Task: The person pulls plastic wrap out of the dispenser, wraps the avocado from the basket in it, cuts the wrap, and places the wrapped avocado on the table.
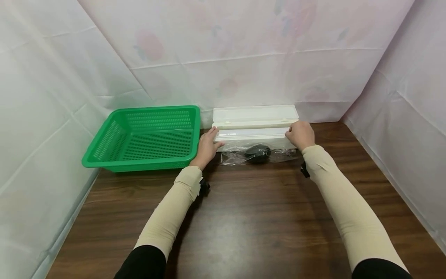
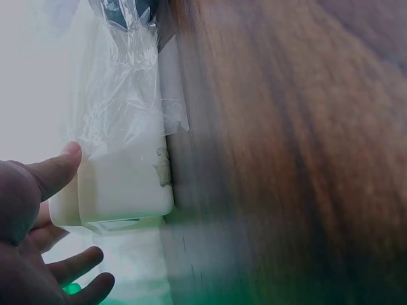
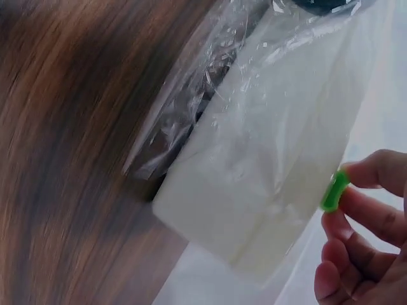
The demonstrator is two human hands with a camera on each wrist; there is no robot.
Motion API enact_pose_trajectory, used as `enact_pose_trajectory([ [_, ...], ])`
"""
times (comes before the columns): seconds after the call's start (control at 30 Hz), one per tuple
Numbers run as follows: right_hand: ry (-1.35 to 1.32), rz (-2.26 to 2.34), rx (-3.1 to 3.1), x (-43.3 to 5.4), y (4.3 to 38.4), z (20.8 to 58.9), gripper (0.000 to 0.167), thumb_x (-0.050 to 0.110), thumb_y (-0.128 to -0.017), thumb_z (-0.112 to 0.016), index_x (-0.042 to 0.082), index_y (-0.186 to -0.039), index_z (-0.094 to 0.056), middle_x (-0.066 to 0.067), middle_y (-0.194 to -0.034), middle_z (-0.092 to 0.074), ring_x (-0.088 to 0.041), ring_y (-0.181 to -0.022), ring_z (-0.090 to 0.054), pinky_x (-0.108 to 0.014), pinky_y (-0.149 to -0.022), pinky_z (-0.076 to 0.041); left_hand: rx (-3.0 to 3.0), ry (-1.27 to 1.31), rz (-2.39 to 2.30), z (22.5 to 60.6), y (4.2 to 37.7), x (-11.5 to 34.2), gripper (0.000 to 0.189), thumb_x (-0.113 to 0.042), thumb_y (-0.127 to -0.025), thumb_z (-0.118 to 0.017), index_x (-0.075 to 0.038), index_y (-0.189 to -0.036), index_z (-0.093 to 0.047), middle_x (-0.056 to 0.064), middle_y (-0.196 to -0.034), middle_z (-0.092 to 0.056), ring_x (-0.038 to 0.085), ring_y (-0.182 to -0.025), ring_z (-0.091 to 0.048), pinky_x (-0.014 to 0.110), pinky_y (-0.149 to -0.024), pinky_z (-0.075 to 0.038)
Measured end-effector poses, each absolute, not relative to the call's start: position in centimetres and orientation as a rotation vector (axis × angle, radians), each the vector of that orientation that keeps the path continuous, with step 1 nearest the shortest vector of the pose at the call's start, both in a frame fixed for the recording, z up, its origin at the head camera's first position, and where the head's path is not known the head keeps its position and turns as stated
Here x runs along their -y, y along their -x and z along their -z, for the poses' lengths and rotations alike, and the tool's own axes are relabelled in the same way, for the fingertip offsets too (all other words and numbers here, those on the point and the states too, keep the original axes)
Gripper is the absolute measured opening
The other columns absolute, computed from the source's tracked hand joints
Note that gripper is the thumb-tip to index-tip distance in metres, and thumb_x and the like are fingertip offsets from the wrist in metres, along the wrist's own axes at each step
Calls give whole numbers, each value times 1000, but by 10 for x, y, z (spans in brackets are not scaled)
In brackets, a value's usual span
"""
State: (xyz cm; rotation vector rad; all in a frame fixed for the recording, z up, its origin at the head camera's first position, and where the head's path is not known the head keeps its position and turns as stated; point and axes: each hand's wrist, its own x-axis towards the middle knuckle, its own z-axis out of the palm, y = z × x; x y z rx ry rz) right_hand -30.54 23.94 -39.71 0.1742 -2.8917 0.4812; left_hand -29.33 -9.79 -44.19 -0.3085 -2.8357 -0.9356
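A long white cling film dispenser (image 1: pixel 256 133) lies with its lid (image 1: pixel 256 113) raised at the back. My left hand (image 1: pixel 208 146) is at its left end, thumb against the front edge and the other fingers fairly straight and spread. At the right end, my right hand (image 1: pixel 301 134) pinches a small green slider (image 3: pixel 335 190) between thumb and fingers, at the dispenser's upper edge. Clear film (image 1: pixel 233 158) hangs down the front onto the table. A dark rounded object (image 1: pixel 258 153) sits against the film in front of the dispenser; the film partly covers it.
A green plastic basket (image 1: pixel 141 166) stands left of the dispenser, close to my left hand. The brown wooden table (image 1: pixel 244 224) stretches toward me. White patterned cloth (image 1: pixel 226 58) hangs behind it and along both sides.
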Motion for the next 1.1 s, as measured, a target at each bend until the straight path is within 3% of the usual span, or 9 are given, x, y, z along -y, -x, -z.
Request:
enact_pose_trajectory([
  [0.2,-112,-554,2860,-256,305,395,22,10,-85,-57,-4,-78,-73,-21,-80,-71,-42,-81,-61,-52,-70,-50,2816,277,948,440,291,102,64,-22,-89,-69,0,-144,-45,16,-154,-38,39,-141,-37,48,-119,-26],
  [0.4,26,-482,2868,-258,301,397,28,19,-84,-59,-5,-75,-68,-27,-85,-68,-49,-90,-56,-56,-74,-47,2820,300,959,443,294,100,64,-23,-90,-69,-1,-145,-44,14,-155,-38,39,-140,-37,47,-119,-27],
  [0.53,122,-479,2915,-260,298,398,39,31,-86,-60,-1,-64,-56,-27,-77,-63,-47,-81,-56,-53,-65,-47,2838,275,965,443,294,99,65,-24,-90,-69,-4,-146,-44,12,-155,-38,39,-141,-36,47,-119,-27],
  [0.67,153,-523,2948,-264,298,398,47,35,-86,-62,7,-51,-45,-14,-55,-53,-37,-62,-55,-44,-54,-43,2838,270,952,443,294,98,65,-25,-89,-69,-3,-146,-44,12,-155,-38,39,-140,-38,47,-119,-28],
  [0.77,120,-541,2964,-268,299,397,51,34,-86,-61,11,-47,-39,-6,-47,-44,-31,-55,-50,-40,-53,-41,2828,281,953,444,294,98,65,-25,-89,-69,-3,-145,-44,13,-155,-38,39,-140,-38,47,-119,-28],
  [0.87,96,-572,2956,-273,299,399,50,29,-87,-60,7,-45,-45,-9,-45,-46,-31,-56,-51,-41,-57,-42,2824,303,958,444,293,98,65,-24,-89,-69,-2,-145,-44,13,-155,-38,39,-140,-38,47,-119,-28],
  [0.93,84,-610,2945,-277,299,400,42,26,-88,-60,1,-55,-60,-17,-55,-59,-36,-63,-57,-44,-62,-46,2822,316,962,443,293,98,65,-24,-90,-69,-1,-145,-44,14,-155,-37,40,-140,-38,47,-118,-28],
  [1.0,81,-674,2942,-280,298,401,36,26,-91,-60,-5,-76,-71,-25,-75,-69,-42,-76,-61,-49,-71,-49,2822,319,955,441,292,98,65,-23,-90,-69,-1,-145,-43,14,-155,-37,40,-139,-38,48,-117,-29],
  [1.1,79,-767,2935,-284,295,403,41,30,-96,-58,-8,-107,-70,-29,-105,-68,-47,-95,-61,-56,-83,-49,2838,303,951,438,291,97,65,-23,-91,-68,-1,-146,-42,14,-156,-36,40,-140,-37,49,-117,-29],
])
